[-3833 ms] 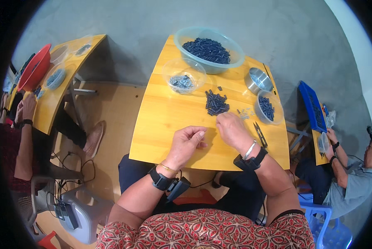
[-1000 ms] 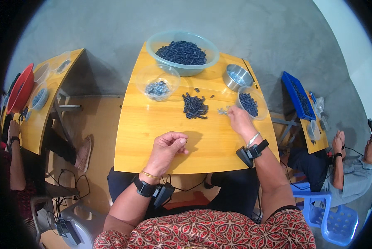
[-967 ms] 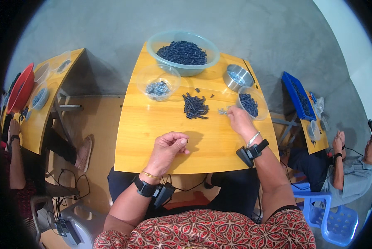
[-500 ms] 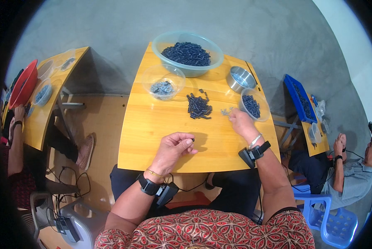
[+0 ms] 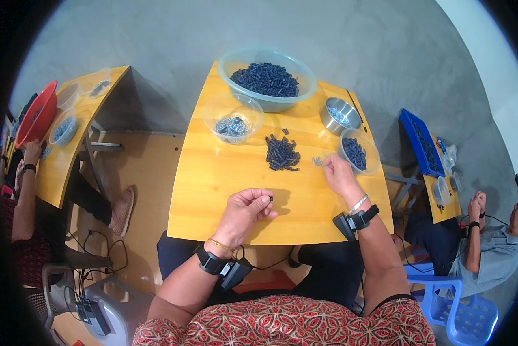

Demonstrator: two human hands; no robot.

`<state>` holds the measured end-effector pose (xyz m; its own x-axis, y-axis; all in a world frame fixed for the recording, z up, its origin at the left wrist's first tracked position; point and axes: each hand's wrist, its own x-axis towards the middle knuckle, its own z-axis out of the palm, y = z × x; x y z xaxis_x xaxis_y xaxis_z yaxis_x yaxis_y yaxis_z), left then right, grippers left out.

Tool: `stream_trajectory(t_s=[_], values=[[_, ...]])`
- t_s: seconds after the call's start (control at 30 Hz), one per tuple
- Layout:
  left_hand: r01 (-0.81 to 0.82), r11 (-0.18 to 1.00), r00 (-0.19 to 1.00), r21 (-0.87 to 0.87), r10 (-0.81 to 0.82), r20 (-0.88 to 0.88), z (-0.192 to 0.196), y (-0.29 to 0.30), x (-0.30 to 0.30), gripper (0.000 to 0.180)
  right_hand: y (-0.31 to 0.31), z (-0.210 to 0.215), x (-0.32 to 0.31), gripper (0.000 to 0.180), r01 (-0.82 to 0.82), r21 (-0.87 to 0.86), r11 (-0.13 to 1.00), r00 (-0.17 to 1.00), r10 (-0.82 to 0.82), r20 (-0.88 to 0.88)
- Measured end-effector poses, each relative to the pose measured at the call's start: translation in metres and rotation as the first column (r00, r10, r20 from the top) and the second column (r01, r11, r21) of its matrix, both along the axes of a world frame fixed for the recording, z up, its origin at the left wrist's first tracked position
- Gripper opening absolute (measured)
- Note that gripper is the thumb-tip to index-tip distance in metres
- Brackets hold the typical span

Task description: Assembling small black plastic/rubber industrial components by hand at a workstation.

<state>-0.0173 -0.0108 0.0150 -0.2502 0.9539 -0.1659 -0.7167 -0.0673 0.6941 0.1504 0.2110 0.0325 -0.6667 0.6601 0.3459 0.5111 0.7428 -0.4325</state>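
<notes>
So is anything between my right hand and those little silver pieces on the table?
Nothing visible. Your right hand has its fingertips right beside the silver pieces. The clear tub stands to their right and the dark pile to their left, neither in between.

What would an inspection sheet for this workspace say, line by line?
Surface: yellow wooden table, vessels toward its far side and right.
Things: loose pile of small dark pieces; scattered small silvery pieces; large pale-blue round plastic basin and clear round plastic tub at right, both holding dark pieces; round silvery metal bowl holding silvery bits.
Clutter: a few stray dark pieces beyond the pile.
Left grip: left hand pinches one small dark piece between thumb and forefinger.
Right grip: right hand has its fingertips beside the silvery pieces; whether it holds any is hidden.
Cables: thin black cable below the near edge.
Surroundings: grey wall; co-workers either side.
</notes>
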Motion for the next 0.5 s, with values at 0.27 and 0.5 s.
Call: stream_trajectory(t_s=[0.27, 0.5], values=[[0.006, 1.0, 0.999, -0.019, -0.005, 0.034, 0.001, 0.001, 0.0, 0.013, -0.005, 0.001, 0.001, 0.012, 0.034, -0.418, 0.908, 0.96, -0.146, -0.24], [0.041, 0.998, 0.997, 0.053, -0.044, 0.06, 0.002, -0.001, 0.0, 0.014, -0.059, 0.031, -0.005, 0.014, -0.492, -0.769, 0.408, 0.786, -0.173, -0.594]])
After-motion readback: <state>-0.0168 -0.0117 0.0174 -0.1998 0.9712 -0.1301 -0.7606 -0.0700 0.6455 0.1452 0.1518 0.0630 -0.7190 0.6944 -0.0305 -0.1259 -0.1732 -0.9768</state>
